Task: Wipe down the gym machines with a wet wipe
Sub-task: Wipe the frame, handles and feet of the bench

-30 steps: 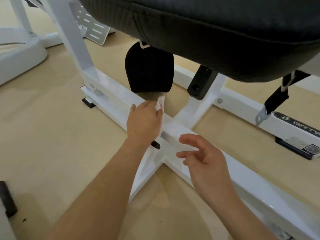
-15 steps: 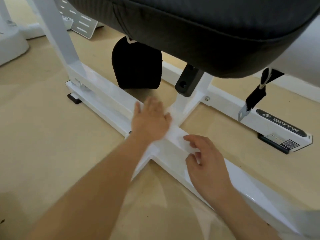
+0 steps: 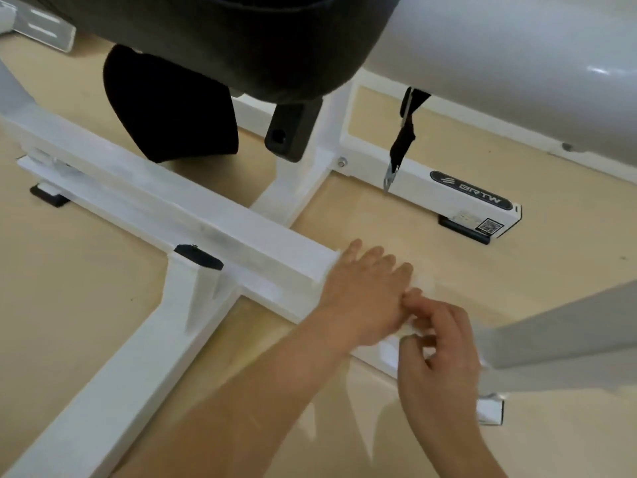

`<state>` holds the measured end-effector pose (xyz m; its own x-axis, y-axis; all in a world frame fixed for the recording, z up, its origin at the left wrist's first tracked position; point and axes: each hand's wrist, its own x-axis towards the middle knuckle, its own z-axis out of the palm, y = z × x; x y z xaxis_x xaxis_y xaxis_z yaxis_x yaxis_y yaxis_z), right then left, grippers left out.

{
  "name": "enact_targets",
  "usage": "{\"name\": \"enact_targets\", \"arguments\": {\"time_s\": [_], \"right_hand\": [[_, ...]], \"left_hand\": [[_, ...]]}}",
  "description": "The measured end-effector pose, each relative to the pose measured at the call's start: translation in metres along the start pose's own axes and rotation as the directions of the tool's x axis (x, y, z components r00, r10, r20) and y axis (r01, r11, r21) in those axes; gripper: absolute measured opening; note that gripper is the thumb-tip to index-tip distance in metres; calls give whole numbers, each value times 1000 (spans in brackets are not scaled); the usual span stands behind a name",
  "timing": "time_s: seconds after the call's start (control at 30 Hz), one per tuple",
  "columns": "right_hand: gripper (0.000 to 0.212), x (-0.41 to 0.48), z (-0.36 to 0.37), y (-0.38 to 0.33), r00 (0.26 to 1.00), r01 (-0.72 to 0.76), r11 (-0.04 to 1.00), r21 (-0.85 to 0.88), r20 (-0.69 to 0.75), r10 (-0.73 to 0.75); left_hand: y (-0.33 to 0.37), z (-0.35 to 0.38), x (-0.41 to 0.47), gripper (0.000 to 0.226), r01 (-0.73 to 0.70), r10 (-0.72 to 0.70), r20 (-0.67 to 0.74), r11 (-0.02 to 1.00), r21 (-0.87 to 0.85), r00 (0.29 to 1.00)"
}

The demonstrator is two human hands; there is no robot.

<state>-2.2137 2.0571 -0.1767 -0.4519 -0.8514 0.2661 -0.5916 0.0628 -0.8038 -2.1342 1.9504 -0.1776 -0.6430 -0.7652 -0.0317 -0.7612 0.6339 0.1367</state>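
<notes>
Hands together on the base beam, wipe mostly hidden

Both of your hands are low on one white base beam. Your left hand lies flat on it, fingers straight and pressing down. The wet wipe appears to sit under that palm. Only one pale edge shows, on the side away from your right hand, and it blurs into the white paint. Your right hand touches the left one, with its fingers curled over the same beam. Whether they pinch anything cannot be told.

One black cap sits on the beam junction, well to the left of your left hand. Beyond your fingertips you can count one black seat pad, one black roller pad and one black strap ending in a metal clip. Two rubber feet show. One is far left of your left hand. The other foot is beyond your right hand, under the single labelled rail.
</notes>
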Motion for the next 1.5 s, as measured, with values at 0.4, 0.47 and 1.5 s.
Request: {"name": "enact_targets", "arguments": {"time_s": [0.4, 0.47, 1.5], "right_hand": [[28, -5, -13, 15, 991, -115, 988, 100, -50, 120], [23, -8, -27, 29, 975, -204, 970, 135, -62, 214], [42, -54, -86, 41, 729, -557, 590, 584, 5, 684]], "left_hand": [[30, 9, -7, 72, 31, -33, -68, 999, -31, 997], [59, 14, 1, 64, -70, 69, -22, 995, -69, 997], [138, 28, -42, 56, -13, -44, -160, 941, -338, 986]]}}
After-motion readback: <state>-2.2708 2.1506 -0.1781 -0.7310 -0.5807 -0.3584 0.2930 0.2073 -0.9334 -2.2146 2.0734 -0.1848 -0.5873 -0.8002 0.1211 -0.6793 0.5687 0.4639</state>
